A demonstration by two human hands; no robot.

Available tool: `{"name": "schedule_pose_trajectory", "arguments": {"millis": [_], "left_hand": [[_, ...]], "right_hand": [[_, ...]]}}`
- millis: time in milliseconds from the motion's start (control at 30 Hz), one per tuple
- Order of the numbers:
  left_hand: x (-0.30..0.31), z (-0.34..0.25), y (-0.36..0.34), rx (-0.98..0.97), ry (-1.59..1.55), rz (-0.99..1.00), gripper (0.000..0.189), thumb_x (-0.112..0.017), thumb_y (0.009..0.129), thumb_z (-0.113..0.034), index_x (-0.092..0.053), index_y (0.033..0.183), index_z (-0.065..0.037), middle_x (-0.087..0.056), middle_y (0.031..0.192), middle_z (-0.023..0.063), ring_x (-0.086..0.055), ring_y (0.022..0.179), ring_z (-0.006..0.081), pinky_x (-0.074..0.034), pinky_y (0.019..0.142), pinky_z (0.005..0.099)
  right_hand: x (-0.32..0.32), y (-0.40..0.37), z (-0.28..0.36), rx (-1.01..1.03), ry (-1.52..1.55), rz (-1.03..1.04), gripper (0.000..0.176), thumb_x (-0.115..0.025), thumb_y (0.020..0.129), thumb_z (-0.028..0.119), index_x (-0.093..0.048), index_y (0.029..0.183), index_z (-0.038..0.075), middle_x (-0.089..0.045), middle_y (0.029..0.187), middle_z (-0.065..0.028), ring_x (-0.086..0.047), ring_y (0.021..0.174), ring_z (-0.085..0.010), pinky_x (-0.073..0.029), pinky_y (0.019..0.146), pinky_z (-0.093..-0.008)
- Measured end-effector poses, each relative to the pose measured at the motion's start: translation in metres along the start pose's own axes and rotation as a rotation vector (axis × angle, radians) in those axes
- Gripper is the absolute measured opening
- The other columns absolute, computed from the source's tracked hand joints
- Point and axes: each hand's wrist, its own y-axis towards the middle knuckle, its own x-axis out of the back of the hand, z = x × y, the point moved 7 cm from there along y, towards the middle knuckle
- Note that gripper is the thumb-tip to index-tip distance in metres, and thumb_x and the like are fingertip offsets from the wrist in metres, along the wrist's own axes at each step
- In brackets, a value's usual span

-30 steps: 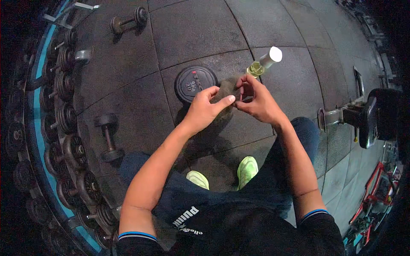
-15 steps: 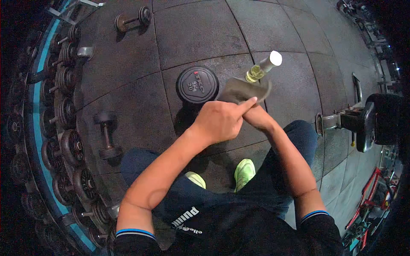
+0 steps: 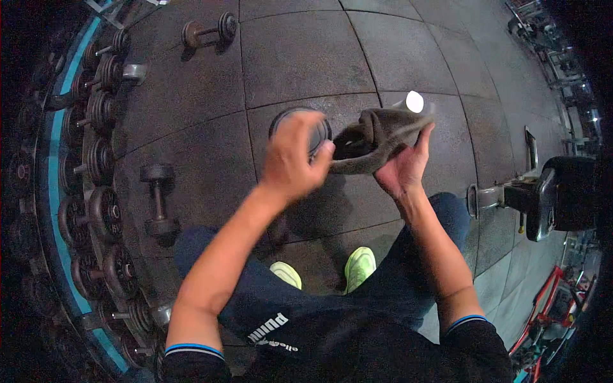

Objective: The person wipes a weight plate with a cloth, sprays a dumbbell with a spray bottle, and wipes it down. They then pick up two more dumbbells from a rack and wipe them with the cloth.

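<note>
A dark grey cloth (image 3: 373,137) is stretched between both hands above the rubber floor. My left hand (image 3: 292,156) pinches its left end, blurred by motion, and covers most of a round black weight plate (image 3: 318,127) lying flat. My right hand (image 3: 403,167) is palm-up under the cloth's right part, fingers holding it. A bottle with a white cap (image 3: 414,101) pokes out just behind the cloth; whether my right hand holds it, I cannot tell.
A rack of dumbbells (image 3: 96,153) curves along the left side. One loose dumbbell (image 3: 157,201) lies on the floor at left, another (image 3: 207,30) at the top. A bench frame with a black pad (image 3: 555,195) stands at right. My green shoes (image 3: 357,265) are below.
The cloth has been opened out and lifted wider between the hands. My left hand moved up and left over the weight plate; my right hand turned palm-up. The bottle is now mostly hidden behind the cloth.
</note>
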Motion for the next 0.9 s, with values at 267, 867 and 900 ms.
{"name": "schedule_pose_trajectory", "arguments": {"millis": [267, 867, 900], "left_hand": [[-0.022, 0.100, -0.023, 0.218, 0.276, 0.301, 0.128, -0.084, 0.063, -0.065, -0.023, 0.156, -0.003, -0.034, 0.154, 0.0186, -0.035, 0.142, 0.0386, -0.036, 0.115, 0.0513], [-0.023, 0.094, -0.021, 0.279, 0.228, 0.314, 0.123, -0.090, 0.055, -0.048, -0.030, 0.152, -0.001, -0.037, 0.148, 0.0219, -0.039, 0.136, 0.0413, -0.037, 0.114, 0.0495], [-0.022, 0.094, -0.020, 0.287, 0.219, 0.305, 0.123, -0.090, 0.055, -0.048, -0.030, 0.152, -0.001, -0.037, 0.148, 0.0220, -0.039, 0.136, 0.0413, -0.037, 0.115, 0.0494]], "right_hand": [[0.029, 0.034, -0.021, 0.184, -1.445, -0.162, 0.035, -0.063, 0.099, 0.033, -0.069, 0.104, -0.002, -0.071, 0.098, -0.0092, -0.065, 0.085, -0.0227, -0.050, 0.079, -0.0368], [-0.026, 0.026, -0.078, 0.498, -2.303, 0.251, 0.030, -0.068, 0.083, 0.022, -0.074, 0.109, 0.008, -0.064, 0.128, -0.0177, -0.057, 0.121, -0.0390, -0.044, 0.100, -0.0518], [-0.030, 0.007, -0.079, 0.802, -2.262, 0.313, 0.030, -0.067, 0.082, 0.021, -0.073, 0.108, 0.007, -0.064, 0.127, -0.0177, -0.057, 0.120, -0.0380, -0.045, 0.098, -0.0508]]}}
